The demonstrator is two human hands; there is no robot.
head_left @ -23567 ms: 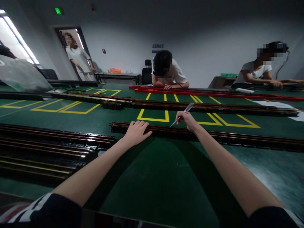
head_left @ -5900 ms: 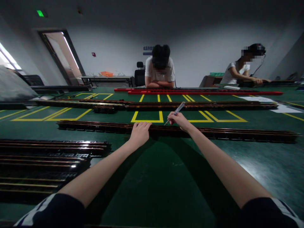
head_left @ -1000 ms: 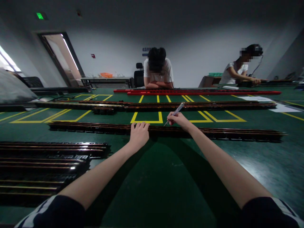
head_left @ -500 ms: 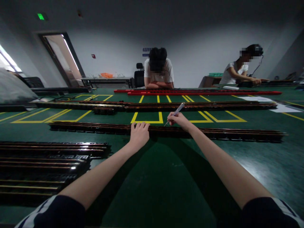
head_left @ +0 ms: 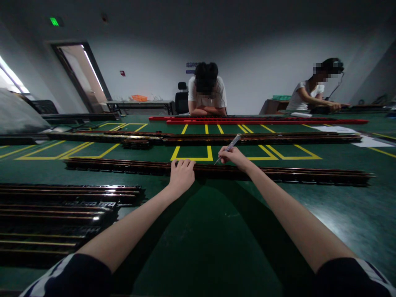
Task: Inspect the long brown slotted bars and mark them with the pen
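Observation:
A long black rail with copper-coloured strips (head_left: 318, 175) lies across the green table in front of me. My left hand (head_left: 182, 177) grips it near the middle, fingers bent over its far edge and the thumb side hidden. To the right, my right hand (head_left: 232, 156) is closed round a slim, pale, pen-like tool (head_left: 234, 141). The tool leans to the right, and its thin tip points down at the rail's upper side. Whether the tip touches the rail I cannot tell.
Several similar black rails (head_left: 62, 213) lie at the near left. Behind mine stretches another row of rails (head_left: 262, 138), with red rails (head_left: 278, 121) farther back. Paper sheets (head_left: 375, 142) lie at right. One person (head_left: 221, 93) leans on the far edge; another (head_left: 301, 97) works at right.

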